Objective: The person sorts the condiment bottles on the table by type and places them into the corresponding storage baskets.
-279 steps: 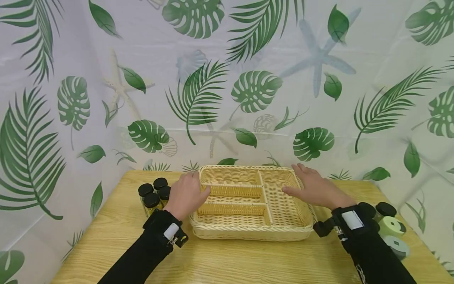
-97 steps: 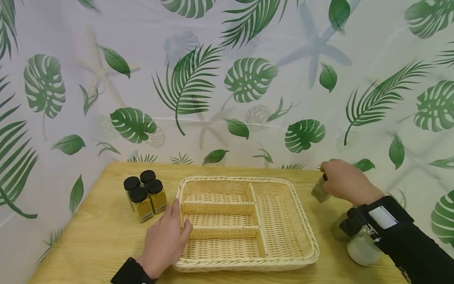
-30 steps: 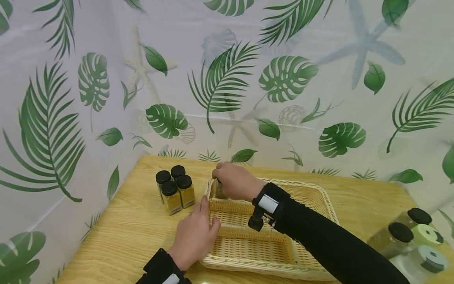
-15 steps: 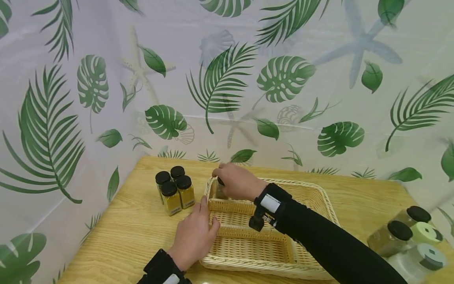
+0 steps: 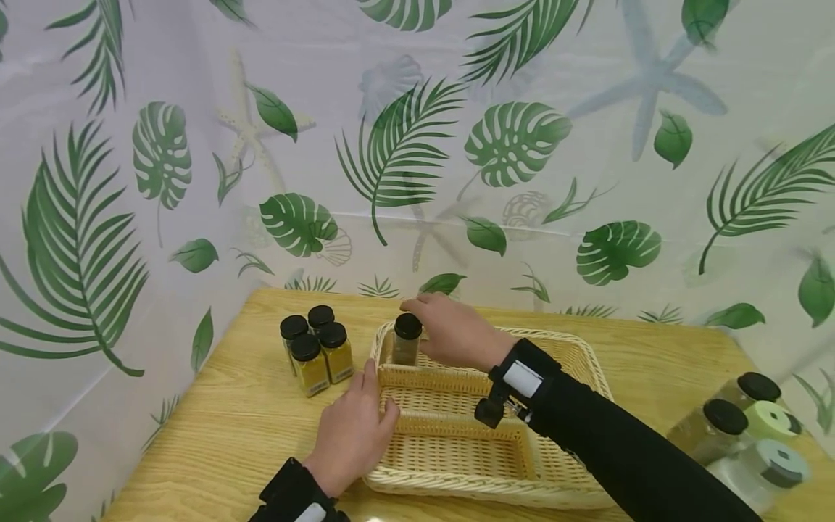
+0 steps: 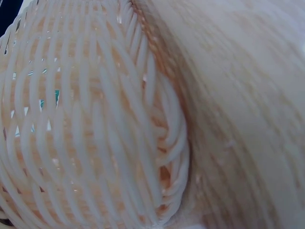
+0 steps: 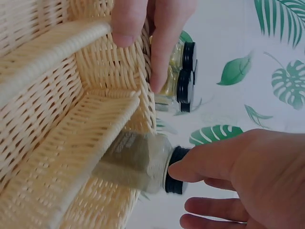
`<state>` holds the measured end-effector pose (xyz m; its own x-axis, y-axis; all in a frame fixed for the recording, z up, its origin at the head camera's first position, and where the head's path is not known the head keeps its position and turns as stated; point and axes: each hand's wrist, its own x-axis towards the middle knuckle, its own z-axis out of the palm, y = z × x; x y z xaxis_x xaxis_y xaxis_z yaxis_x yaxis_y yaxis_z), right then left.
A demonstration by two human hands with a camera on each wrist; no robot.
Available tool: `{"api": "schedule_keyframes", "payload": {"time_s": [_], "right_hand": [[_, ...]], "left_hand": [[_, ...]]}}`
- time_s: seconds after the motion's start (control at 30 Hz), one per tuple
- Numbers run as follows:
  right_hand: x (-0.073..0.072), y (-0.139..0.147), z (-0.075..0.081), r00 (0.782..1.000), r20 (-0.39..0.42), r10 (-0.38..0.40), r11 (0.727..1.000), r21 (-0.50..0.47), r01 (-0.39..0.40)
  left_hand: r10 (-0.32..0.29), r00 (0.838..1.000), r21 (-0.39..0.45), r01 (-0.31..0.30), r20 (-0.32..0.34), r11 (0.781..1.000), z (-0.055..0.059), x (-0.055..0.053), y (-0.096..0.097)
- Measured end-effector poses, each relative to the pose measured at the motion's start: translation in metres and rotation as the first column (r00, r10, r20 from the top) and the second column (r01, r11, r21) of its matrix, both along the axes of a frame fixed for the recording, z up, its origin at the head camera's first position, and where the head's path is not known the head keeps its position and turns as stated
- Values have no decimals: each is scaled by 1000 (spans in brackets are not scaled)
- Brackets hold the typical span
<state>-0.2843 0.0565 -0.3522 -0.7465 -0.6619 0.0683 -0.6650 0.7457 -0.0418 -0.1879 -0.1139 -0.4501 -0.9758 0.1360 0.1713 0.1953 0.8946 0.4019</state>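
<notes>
A woven basket (image 5: 483,490) with several compartments sits on the wooden table. In its back left compartment stands a clear spice jar (image 5: 406,351) with a black lid and grey-brown contents. My right hand (image 5: 462,335) is just right of that jar, its fingers loosened; in the right wrist view the thumb overlaps the lid's edge. My left hand (image 5: 352,435) grips the basket's left wall, thumb inside and fingers (image 7: 164,52) outside. Woven wall fills most of the left wrist view.
Several black-lidded jars (image 5: 309,370) with yellow contents stand left of the basket. At the right are two dark-lidded jars (image 5: 714,428), a container with a pale green lid (image 5: 773,419) and one with a grey-white lid (image 5: 770,460). A leaf-patterned cloth (image 5: 417,159) hangs behind.
My right hand brought a jar from the right side into the back left compartment, then let go and shifted slightly right. My left hand stays on the basket's left wall.
</notes>
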Motion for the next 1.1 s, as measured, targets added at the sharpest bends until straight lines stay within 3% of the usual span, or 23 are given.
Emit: {"api": "schedule_keyframes", "payload": {"time_s": [0.4,0.83,1.1], "right_hand": [[23,66,18,998,9,-68,996,-61,69],[43,142,30,987,-37,-153,987,-50,151],[58,186,35,969,12,-248,969,-17,248]], "left_hand": [[3,1000,19,-3,12,1000,-1,0,3],[12,1000,20,-12,18,1000,1,0,2],[8,999,25,-9,45,1000,0,2,3]]}}
